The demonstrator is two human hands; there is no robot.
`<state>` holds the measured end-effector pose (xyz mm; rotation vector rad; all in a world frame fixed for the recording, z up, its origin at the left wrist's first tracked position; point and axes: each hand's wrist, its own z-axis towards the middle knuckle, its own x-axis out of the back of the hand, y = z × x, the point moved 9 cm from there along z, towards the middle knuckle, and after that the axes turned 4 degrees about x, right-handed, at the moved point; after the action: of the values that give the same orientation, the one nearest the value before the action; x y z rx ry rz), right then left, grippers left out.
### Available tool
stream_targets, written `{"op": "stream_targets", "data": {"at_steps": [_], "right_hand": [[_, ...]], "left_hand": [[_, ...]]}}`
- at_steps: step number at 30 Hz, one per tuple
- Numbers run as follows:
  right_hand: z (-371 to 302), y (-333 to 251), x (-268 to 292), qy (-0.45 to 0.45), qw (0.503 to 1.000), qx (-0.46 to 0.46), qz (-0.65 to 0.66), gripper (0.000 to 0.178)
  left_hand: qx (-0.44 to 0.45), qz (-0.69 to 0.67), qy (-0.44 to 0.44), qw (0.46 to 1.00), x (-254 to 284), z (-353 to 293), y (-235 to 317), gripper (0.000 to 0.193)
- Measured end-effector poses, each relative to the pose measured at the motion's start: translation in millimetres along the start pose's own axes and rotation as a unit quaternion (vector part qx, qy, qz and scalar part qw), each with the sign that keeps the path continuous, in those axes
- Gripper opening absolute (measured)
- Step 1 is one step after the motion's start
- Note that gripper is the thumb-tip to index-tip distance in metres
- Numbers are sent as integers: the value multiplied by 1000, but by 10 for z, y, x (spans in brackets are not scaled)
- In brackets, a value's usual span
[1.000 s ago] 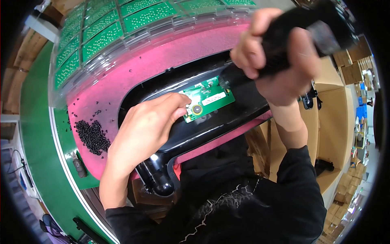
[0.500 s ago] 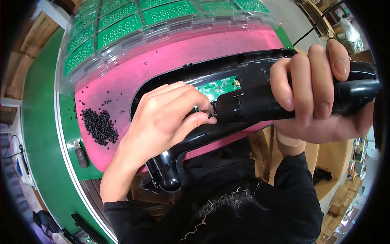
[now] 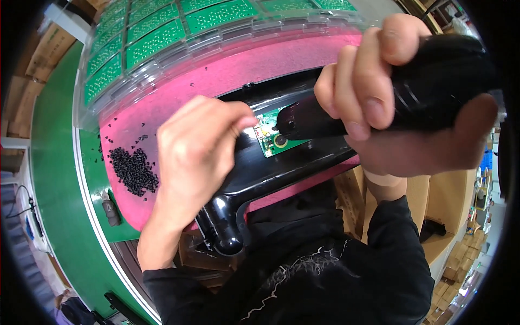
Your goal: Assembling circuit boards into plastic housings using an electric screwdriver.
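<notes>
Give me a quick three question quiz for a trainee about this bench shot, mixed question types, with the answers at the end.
1. True or false: the right hand grips a black power screwdriver.
2. Which colour is the mat under the black plastic housing? A blue, B pink, C grey.
3. What lies loose in a pile beside the left hand?

Key: 1 true. 2 B. 3 small black screws, on the mat's left part; the left hand steadies the small green circuit board in the housing.

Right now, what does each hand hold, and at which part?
The right hand grips a black electric screwdriver around its body. The left hand presses its fingers on the black housing, beside the green board.
</notes>
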<state>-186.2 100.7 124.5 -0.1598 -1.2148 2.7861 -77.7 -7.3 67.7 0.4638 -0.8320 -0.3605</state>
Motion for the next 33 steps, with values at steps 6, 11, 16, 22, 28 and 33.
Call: {"op": "stream_targets", "data": {"at_steps": [6, 11, 16, 22, 28, 33], "right_hand": [[-90, 204, 61, 89, 996, 23, 2, 73], [-147, 379, 109, 148, 988, -1, 41, 67], [-77, 436, 59, 143, 989, -36, -13, 60], [146, 534, -19, 131, 983, -33, -123, 22], [36, 552, -47, 133, 975, -114, -139, 55], [-9, 226, -92, 109, 992, -53, -25, 66]], "left_hand": [[155, -82, -45, 983, -65, -14, -219, 7], [152, -25, -69, 986, -100, -17, -175, 21], [153, -16, -74, 985, -132, -23, -168, 17], [105, -70, -85, 988, -225, -95, -215, 8], [164, -87, -181, 966, -381, -168, -310, 11], [93, -16, -199, 975, -376, -161, -184, 13]]}}
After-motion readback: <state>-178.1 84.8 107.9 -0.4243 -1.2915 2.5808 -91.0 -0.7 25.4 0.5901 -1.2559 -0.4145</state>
